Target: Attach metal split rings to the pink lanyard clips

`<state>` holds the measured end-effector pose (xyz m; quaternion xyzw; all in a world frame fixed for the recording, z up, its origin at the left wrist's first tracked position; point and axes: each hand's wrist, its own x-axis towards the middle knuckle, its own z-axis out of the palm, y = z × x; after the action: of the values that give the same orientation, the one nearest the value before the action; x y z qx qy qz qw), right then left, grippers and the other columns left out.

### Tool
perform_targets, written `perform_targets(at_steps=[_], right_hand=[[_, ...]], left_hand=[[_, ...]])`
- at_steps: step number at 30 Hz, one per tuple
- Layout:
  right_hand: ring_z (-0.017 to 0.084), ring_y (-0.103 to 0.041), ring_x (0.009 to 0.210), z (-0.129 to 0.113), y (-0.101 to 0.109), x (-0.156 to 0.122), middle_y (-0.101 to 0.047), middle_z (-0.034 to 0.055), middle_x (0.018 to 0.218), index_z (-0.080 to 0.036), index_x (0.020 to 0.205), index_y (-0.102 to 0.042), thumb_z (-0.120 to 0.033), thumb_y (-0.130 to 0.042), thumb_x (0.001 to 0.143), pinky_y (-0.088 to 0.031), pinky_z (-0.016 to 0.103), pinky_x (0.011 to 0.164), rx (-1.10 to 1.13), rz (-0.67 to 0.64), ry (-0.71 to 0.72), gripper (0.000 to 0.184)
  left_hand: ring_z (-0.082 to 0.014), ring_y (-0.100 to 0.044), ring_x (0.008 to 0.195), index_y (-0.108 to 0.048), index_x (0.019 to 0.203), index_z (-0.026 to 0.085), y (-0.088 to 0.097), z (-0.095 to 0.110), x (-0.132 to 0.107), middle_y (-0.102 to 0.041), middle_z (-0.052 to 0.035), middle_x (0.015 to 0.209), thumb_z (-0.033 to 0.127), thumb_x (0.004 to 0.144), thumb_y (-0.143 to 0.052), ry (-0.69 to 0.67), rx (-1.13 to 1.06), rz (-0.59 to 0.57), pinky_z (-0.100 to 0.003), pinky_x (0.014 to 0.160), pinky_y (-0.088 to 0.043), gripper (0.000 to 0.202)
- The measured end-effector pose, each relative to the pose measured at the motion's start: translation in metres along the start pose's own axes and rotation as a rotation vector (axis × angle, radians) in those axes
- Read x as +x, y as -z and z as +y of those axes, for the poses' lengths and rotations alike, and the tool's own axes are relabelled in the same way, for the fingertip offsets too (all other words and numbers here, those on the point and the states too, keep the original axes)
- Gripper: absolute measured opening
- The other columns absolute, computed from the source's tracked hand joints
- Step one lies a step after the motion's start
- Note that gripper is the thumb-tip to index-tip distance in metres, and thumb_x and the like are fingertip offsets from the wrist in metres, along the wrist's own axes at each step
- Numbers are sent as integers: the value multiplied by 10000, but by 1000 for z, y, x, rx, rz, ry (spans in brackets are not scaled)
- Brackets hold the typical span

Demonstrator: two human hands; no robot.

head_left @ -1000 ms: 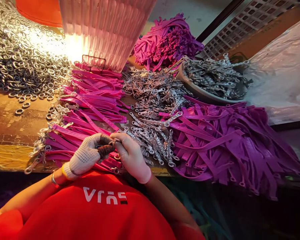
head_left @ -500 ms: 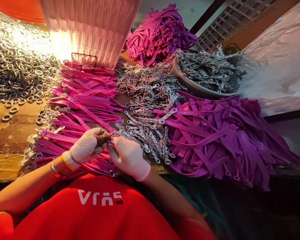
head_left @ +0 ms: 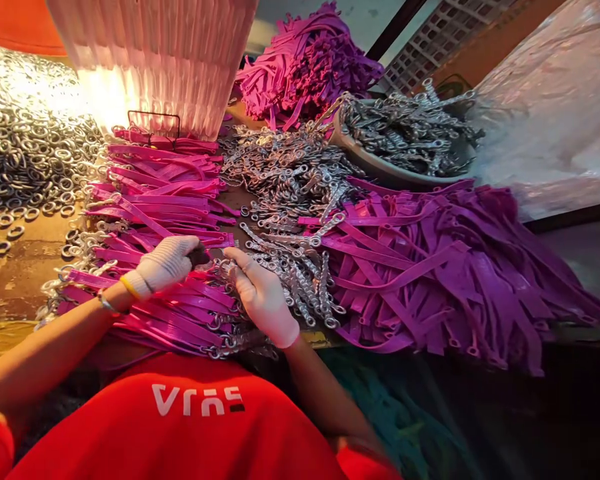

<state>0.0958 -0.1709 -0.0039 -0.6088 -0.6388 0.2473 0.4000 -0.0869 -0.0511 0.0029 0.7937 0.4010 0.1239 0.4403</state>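
Note:
In a white glove, my left hand (head_left: 166, 265) is closed around a dark brown, rough-wrapped piece (head_left: 199, 256), mostly hidden by the fingers. It hovers over a row of bright pink straps (head_left: 165, 200) with metal ends. Facing it, my right hand (head_left: 266, 299), also gloved, has its index finger and thumb drawn together beside a small silvery metal part (head_left: 223, 268). What exactly those fingertips hold is too small to make out. Just beyond the right hand lie loose braided metal links (head_left: 300, 273) with ring ends.
Metal rings (head_left: 30, 153) are heaped at the left under a bright lamp behind a ribbed translucent sheet (head_left: 155, 67). More links fill a bowl (head_left: 380, 167). Purple straps (head_left: 420, 267) spread at right, with another pile (head_left: 310, 67) at the back. Clear plastic (head_left: 555, 120) lies far right.
My hands have moved slightly apart, the left one away from the right. The right index finger has straightened. The whole view has shifted a little.

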Motion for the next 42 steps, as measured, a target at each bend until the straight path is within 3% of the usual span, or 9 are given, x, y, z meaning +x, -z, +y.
perform_targets(at_steps=[3, 6, 15, 20, 23, 28, 34, 38, 42], right_hand=[[190, -669, 1070, -6, -9, 2, -710, 85, 1194, -211, 1320, -616, -240, -438, 1028, -512, 301, 947, -67, -29, 125, 343], [185, -679, 957, -14, -18, 3, -729, 82, 1060, -194, 1284, -627, -218, -442, 1029, -507, 283, 873, -217, -74, 165, 316], [192, -566, 685, -28, -27, -9, -654, 70, 824, -162, 1167, -630, -172, -423, 996, -355, 307, 592, -762, -28, 305, 269], [205, -606, 709, -26, -33, -14, -666, 63, 821, -174, 1169, -626, -197, -422, 1016, -404, 313, 620, -693, -8, 289, 257], [209, -660, 823, -33, -25, -16, -712, 79, 944, -196, 1218, -605, -199, -421, 1016, -472, 305, 713, -584, -35, 210, 273], [205, -704, 856, -46, -8, -14, -751, 49, 1018, -197, 1398, -477, -255, -612, 923, -489, 284, 737, -470, -294, 77, 498], [212, -694, 674, -45, -22, -16, -734, 59, 745, -158, 1023, -612, -259, -563, 939, -349, 281, 579, -766, -453, 53, 140], [214, -669, 600, -41, -26, -20, -711, 78, 678, -147, 940, -605, -322, -546, 945, -242, 306, 530, -847, -467, 178, 186], [189, -647, 568, -34, -21, -20, -698, 48, 644, -166, 885, -619, -390, -560, 960, -207, 308, 533, -817, -409, 233, 243]], left_hand=[[-92, -420, 410, -632, 877, 161, 10, 10, -26, -581, -9, 628, 364, 894, -574, 169, -437, -44, -218, 404, -308, 212], [-76, -356, 378, -574, 754, 168, 7, 22, -49, -489, 20, 524, 442, 917, -559, 262, -577, -40, -200, 364, -261, 319], [-76, -326, 405, -466, 672, 190, -15, 22, -70, -409, 46, 495, 568, 926, -531, 213, -549, -120, -204, 387, -250, 460], [-127, -470, 622, -592, 724, 157, -33, 9, -74, -614, -11, 694, 319, 827, -614, -26, -390, 18, -227, 574, -389, 194], [-139, -495, 646, -640, 777, 155, -35, 2, -77, -625, -12, 700, 284, 859, -568, -50, -413, 23, -234, 601, -396, 169], [-160, -578, 704, -716, 895, 159, -32, 0, -84, -699, -36, 799, 336, 907, -603, -67, -347, 155, -244, 661, -421, 211], [-175, -587, 699, -654, 781, 179, -46, -10, -96, -673, -46, 761, 288, 919, -559, -26, -121, 192, -259, 652, -386, 200], [-177, -583, 699, -650, 770, 182, -47, -11, -93, -676, -47, 763, 200, 883, -537, -74, -84, 149, -265, 666, -397, 161], [-164, -547, 651, -657, 725, 175, -20, -2, -84, -665, -30, 716, 172, 821, -569, -171, -136, 24, -253, 628, -381, 130]])
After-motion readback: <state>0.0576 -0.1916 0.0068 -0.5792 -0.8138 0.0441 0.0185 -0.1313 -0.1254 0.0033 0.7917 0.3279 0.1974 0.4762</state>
